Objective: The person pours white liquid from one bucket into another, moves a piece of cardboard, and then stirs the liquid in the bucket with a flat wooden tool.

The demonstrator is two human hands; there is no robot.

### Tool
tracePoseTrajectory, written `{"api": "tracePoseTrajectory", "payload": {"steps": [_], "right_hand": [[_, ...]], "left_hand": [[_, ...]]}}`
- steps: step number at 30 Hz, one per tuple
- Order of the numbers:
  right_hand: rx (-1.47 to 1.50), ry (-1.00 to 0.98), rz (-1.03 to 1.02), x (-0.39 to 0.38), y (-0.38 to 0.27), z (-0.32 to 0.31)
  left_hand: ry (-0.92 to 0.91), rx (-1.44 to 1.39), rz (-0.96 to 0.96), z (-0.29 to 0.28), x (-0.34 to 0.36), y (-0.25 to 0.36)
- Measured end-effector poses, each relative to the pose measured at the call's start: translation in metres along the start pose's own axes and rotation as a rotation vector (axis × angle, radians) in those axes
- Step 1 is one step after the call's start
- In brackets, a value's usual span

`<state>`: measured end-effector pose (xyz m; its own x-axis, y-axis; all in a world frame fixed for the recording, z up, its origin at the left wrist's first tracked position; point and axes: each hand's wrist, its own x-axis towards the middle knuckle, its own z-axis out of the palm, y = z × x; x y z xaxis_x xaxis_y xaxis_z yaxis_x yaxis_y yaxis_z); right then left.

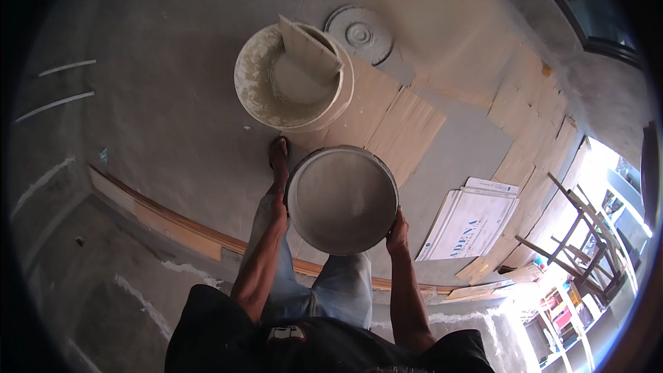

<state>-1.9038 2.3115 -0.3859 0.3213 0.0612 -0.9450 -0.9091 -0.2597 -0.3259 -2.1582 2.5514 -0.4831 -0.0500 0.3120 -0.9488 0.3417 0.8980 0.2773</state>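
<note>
I hold a round grey basin-like vessel [343,200] in front of my thighs, its open face turned up. Its inside is dull grey with a pale smear; whether its bottom is solid or mesh I cannot tell. My left hand [278,211] is closed at its left side, and my right hand [398,233] grips the right side. The fingers of both are partly hidden beneath it. Beyond the vessel stands a large whitish bucket [243,90], its inner wall crusted with pale residue. A flat ridged board [309,47] leans inside, sticking up past the rim.
A round grey lid [360,34] lies behind the bucket. Flattened cardboard [407,131] covers part of the floor, with a white printed carton [469,223] at right. Long wooden strips [159,214] run along the wall near me. A wooden frame [587,235] stands by the bright opening.
</note>
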Motion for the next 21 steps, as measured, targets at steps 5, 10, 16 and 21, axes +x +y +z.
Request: {"api": "tracePoseTrajectory", "payload": {"steps": [5, 10, 16, 21], "right_hand": [[0.151, 0.035, -0.008, -0.067, -0.02, 0.006], [0.19, 0.093, -0.005, -0.116, -0.025, 0.033], [0.279, 0.074, 0.003, -0.126, -0.036, 0.076], [0.292, 0.111, -0.04, -0.129, -0.057, 0.088]], "left_hand": [[-0.047, 0.22, -0.006, 0.028, -0.065, 0.077], [-0.217, 0.282, -0.009, 0.023, -0.068, 0.121], [-0.261, 0.102, 0.211, 0.02, -0.005, 0.133], [-0.361, 0.208, 0.006, 0.051, -0.006, 0.168]]}}
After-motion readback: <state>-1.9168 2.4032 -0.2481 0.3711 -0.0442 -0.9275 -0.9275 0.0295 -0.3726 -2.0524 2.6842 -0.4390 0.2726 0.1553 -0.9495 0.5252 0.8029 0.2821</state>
